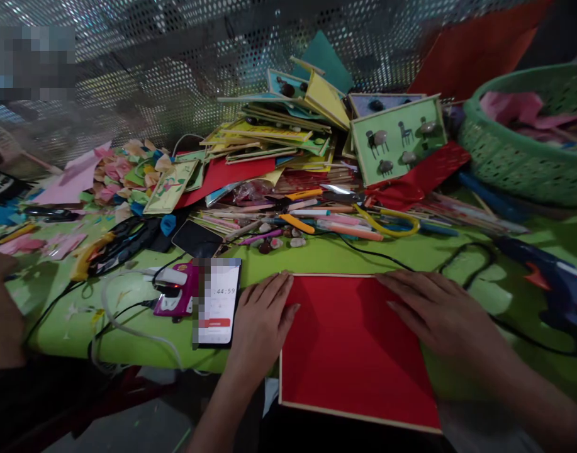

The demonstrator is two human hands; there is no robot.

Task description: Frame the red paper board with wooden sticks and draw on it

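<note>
A red card panel [349,352] lies in front of me, partly over the table's near edge, with thin pale strips along its top, left and bottom edges. My left hand [264,321] rests at its upper left edge, fingers stretched out and thumb touching the red surface. On the other side, my right hand [442,314] lies flat over the upper right corner, its fingers extended and slightly apart. The right hand and forearm hide part of the right edge. Beside my left hand is a phone [217,308] with a lit timer screen.
A purple power adapter [175,296] with cables sits left. Pens and sticks [326,220] lie behind the panel, below a pile of framed cards [269,135]. A glue gun [547,277] and green basket [515,145] stand right. Another person's arm [2,308] shows far left.
</note>
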